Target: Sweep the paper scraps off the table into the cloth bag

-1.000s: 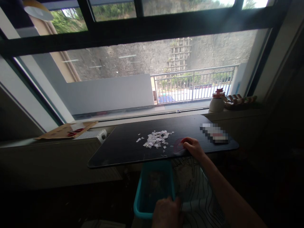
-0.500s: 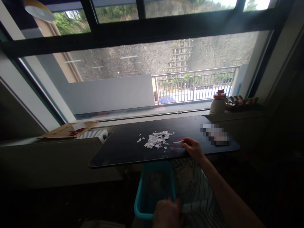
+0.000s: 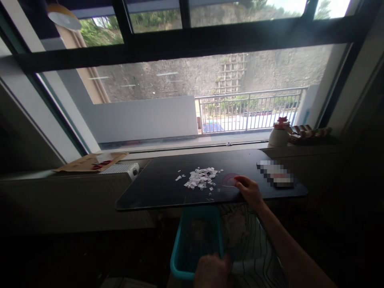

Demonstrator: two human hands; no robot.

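My right hand [image 3: 250, 191] is closed on a clear, pink-edged protractor [image 3: 229, 180], pinched between thumb and fingers just over the dark tabletop [image 3: 159, 192]. Left of the protractor lies a loose heap of small white paper scraps [image 3: 200, 179], with a few strays around it. Below the table's front edge stands a turquoise plastic bin [image 3: 177, 250]. My left hand [image 3: 211, 272] is curled at the bin's near right corner and covers part of its rim; its fingertips are blurred and dark.
A blurred-out flat object [image 3: 274, 174] lies on the table's right side. A white bottle with a red top [image 3: 279, 134] and a basket of small items [image 3: 309, 134] stand on the sill. Left are a radiator [image 3: 124, 171] and a brown paper sheet [image 3: 78, 162]. Striped fabric [image 3: 255, 248] lies beside the bin.
The protractor has turned in my right hand, so its curved edge now faces up and its straight edge down. The view has shifted slightly; the paper heap looks unchanged.
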